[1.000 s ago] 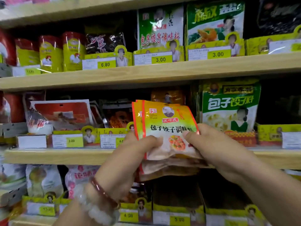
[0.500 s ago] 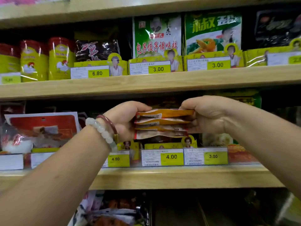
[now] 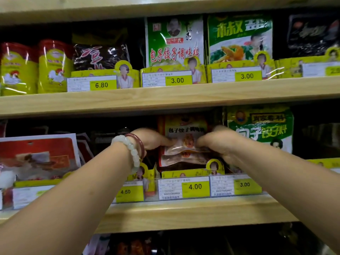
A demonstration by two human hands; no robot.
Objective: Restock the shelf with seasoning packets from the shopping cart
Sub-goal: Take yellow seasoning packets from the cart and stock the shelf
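Note:
A small stack of orange seasoning packets (image 3: 185, 142) stands upright inside the middle shelf (image 3: 184, 212), behind the 4.00 price tag (image 3: 195, 186). My left hand (image 3: 154, 139), with bead bracelets on the wrist, pinches the stack's left edge. At the stack's right edge my right hand (image 3: 219, 140) grips the packets. Both hands reach deep into the shelf slot. The packets' lower edges are hidden behind a yellow tag holder.
A green packet (image 3: 261, 131) stands right of the stack, a red-and-white pack (image 3: 36, 157) to the left. The upper shelf (image 3: 165, 98) carries green packets (image 3: 174, 41), a dark bag (image 3: 99, 56) and yellow chicken-logo pouches (image 3: 53, 67). More goods lie on the shelf below.
The stack went from held in front of the shelves, to held flat at shelf height, to upright inside the slot behind the 4.00 tag. Both hands moved forward into the shelf.

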